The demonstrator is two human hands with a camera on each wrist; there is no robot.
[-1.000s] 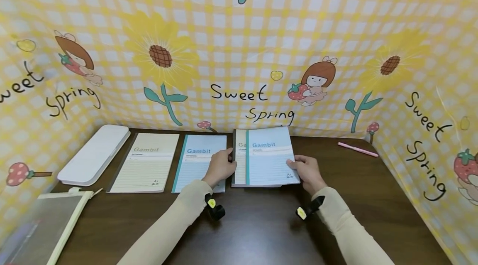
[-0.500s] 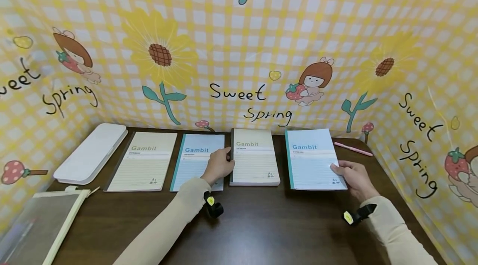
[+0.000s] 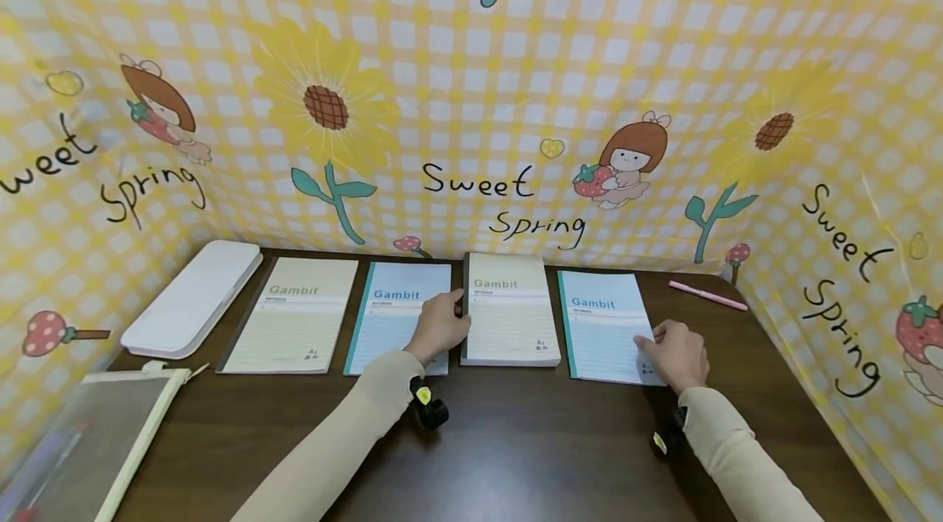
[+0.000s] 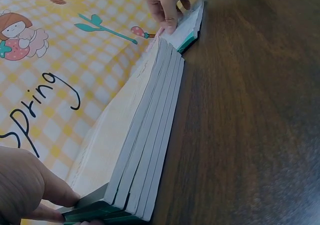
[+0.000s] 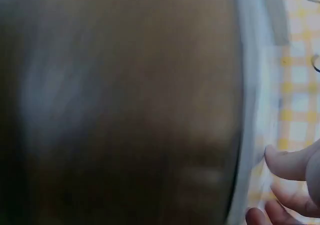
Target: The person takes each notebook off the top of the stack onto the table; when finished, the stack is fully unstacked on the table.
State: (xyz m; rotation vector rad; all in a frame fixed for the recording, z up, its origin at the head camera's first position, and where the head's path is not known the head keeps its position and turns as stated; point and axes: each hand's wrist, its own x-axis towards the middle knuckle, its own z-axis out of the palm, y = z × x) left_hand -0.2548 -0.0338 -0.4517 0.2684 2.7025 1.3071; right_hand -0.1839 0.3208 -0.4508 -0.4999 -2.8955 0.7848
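Note:
In the head view, a stack of notebooks with a cream cover [image 3: 512,317] on top lies at the middle of the row. My left hand [image 3: 438,324] grips its dark spine edge; in the left wrist view the fingers [image 4: 55,187] are at the spine and several page blocks show. To its right, a blue notebook [image 3: 600,334] with a teal spine lies on the table. My right hand [image 3: 676,352] pinches its lower right edge, the thumb on the cover. In the blurred right wrist view, the thumb [image 5: 287,164] and curled fingers are by the notebook's edge.
Another blue notebook [image 3: 372,334] and a cream notebook [image 3: 291,317] lie left of the stack. Beyond them are a white case [image 3: 193,297] and a zip pouch [image 3: 118,424] with pens. A pink pen [image 3: 707,294] lies back right. Patterned cloth [image 3: 457,96] encloses the dark table [image 3: 501,448].
My right hand has drawn the blue notebook off the cream stack to the right and lowered it onto the table. My left hand has stayed at the stack's spine.

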